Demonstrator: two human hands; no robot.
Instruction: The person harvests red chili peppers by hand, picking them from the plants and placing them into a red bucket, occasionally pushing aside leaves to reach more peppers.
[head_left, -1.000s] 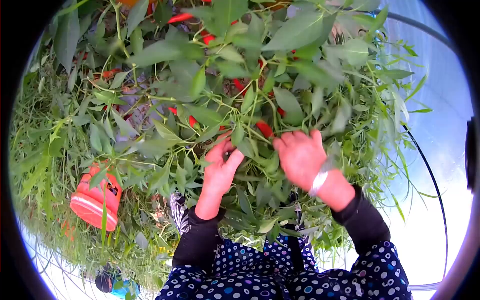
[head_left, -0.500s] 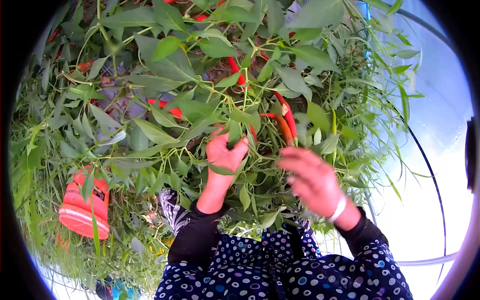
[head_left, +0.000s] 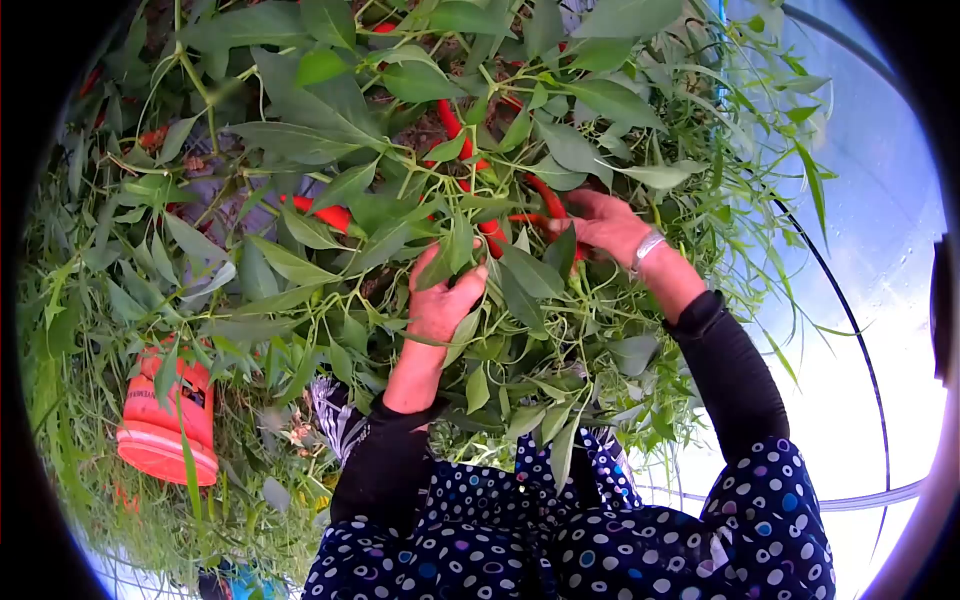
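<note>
Fingertips of the right hand (head_left: pixel 610 230) touched a red chili pepper (head_left: pixel 547 197), well to the right of the red bucket (head_left: pixel 168 415) and higher in view. A leaf covered part of this grip, so whether it was closed could not be told. Between that hand and the bucket, the left hand (head_left: pixel 440 305) reached up into the stems, its thumb and fingers bent toward each other; foliage hid the tips, and what they held, if anything, could not be told.

More ripe chilies hung among the leaves above and to the right of the bucket: one long pepper (head_left: pixel 331 214) nearest it, another (head_left: pixel 493 237) between the two hands. A pale band (head_left: pixel 648 247) circled the right wrist. Lower and rightward of the bucket spread a dotted garment (head_left: pixel 570 545) with black sleeves (head_left: pixel 735 385). Far to the bucket's right, a thin black line (head_left: pixel 858 328) curved down across pale sheeting (head_left: pixel 880 230).
</note>
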